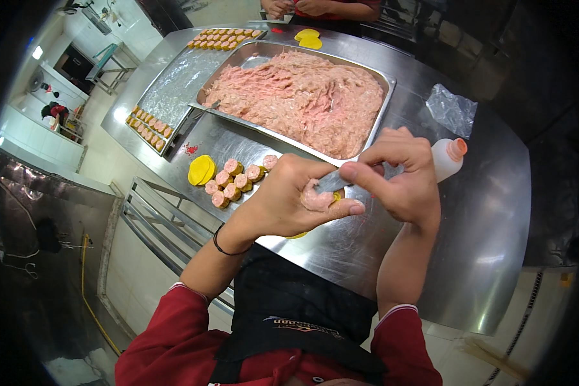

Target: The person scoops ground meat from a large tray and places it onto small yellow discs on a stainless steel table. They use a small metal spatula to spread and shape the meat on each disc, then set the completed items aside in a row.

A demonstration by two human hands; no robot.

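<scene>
My left hand (pixel 282 196) is curled around an open-topped dumpling (pixel 315 199) with pink minced filling and a bit of yellow wrapper showing. Between the thumb and fingers of my right hand (pixel 402 177) is a flat metal spatula (pixel 332 182), its blade at the filling. Left of my hands, several filled dumplings (pixel 230 182) stand on the steel table beside a stack of round yellow wrappers (pixel 201 170). Just beyond both hands lies a large mass of pink minced meat (pixel 302 96) in a deep metal pan (pixel 387 106).
A plastic-lined tray (pixel 180 80) at the far left carries rows of dumplings at both ends. A white bottle with an orange cap (pixel 448 157) is by my right hand, near a crumpled plastic bag (pixel 453 109). Across the steel table, more wrappers (pixel 310 42) lie near another person's hands (pixel 296 8).
</scene>
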